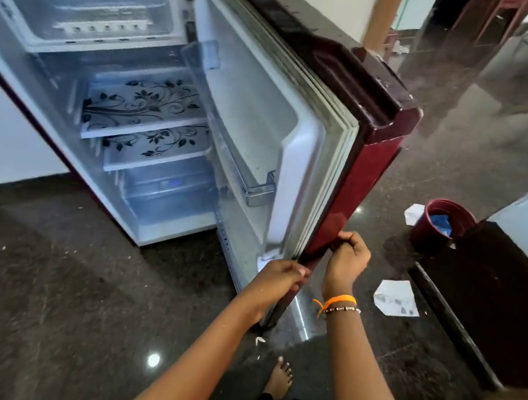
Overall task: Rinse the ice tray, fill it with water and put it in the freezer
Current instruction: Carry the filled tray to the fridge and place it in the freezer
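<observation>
Maroon fridge door (349,190) wide open, both hands (346,258) gripping its lower edge, ice tray (101,28) in freezer

Both arms outstretched; left hand (284,273) and right hand (346,258) curled, gripping close together, right slightly higher

both hands (283,276) grip the open fridge door (349,190) edge.

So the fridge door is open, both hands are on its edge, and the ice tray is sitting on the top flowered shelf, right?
Not quite. The head view shows the ice tray in the freezer compartment, not on a shelf. The door is open, with left hand and right hand on its edge.
</observation>
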The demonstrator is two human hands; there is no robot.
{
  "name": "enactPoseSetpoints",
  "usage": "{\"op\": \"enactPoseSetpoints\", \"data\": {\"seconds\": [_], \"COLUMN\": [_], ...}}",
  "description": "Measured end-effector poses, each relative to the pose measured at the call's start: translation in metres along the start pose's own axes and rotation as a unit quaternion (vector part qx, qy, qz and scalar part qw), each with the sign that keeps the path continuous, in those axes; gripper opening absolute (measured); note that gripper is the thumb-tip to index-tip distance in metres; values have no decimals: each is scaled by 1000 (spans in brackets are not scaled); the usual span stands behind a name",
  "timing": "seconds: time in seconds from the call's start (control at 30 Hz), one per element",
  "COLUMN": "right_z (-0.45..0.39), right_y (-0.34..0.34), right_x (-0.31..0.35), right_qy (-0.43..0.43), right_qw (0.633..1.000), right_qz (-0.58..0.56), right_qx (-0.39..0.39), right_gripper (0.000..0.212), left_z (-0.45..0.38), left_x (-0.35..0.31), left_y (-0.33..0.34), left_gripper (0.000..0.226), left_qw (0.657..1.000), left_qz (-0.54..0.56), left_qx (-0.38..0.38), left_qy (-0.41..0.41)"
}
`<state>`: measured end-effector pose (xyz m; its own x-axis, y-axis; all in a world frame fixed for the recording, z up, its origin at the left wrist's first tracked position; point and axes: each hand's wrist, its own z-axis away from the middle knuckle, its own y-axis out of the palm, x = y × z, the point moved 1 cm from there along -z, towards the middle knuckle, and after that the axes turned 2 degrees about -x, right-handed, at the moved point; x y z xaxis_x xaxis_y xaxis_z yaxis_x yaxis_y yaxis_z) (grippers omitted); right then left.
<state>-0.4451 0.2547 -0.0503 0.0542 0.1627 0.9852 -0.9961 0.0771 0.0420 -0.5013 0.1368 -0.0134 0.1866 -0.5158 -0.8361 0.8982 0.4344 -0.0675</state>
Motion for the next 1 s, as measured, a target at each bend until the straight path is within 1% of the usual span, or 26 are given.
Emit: {"op": "enactPoseSetpoints", "data": {"seconds": [0.07,0.17,0.23,0.3,0.37,0.43,0.53,0.57,0.67,0.8,0.87,1.0], "right_z": [26,69,97,120,134,150,175,186,208,231,238,252], "right_y": [9,27,40,54,64,81,113,127,162,211,235,297], "right_x": [-9,-18,-27,-37,-43,-44,-46,-47,-49,-51,-53,-56], "right_qy": [2,-14,-27,-40,-45,-68,-104,-117,-147,-153,-153,-133], "right_qw": [1000,997,994,994,993,987,962,950,917,884,869,831], "right_qz": [7,22,23,18,11,28,67,71,100,96,91,85], "right_qx": [24,78,99,103,105,140,243,281,357,431,461,533], "right_gripper": [52,45,41,39,41,38,27,29,40,39,35,28], "left_z": [14,33,45,59,69,79,89,91,95,91,87,65], "left_x": [9,28,42,54,63,72,80,84,87,87,87,82], "left_y": [-20,-60,-90,-120,-142,-162,-187,-198,-226,-269,-290,-345], "left_gripper": [22,14,17,21,21,19,20,22,32,43,42,28], "left_qw": [1000,995,988,979,967,951,928,919,902,893,893,886], "left_qz": [8,43,75,108,140,174,209,219,242,248,243,236], "left_qx": [-26,-94,-135,-173,-213,-257,-309,-326,-354,-368,-373,-392], "left_qy": [0,-14,-19,-15,-8,1,12,19,43,70,71,76]}}
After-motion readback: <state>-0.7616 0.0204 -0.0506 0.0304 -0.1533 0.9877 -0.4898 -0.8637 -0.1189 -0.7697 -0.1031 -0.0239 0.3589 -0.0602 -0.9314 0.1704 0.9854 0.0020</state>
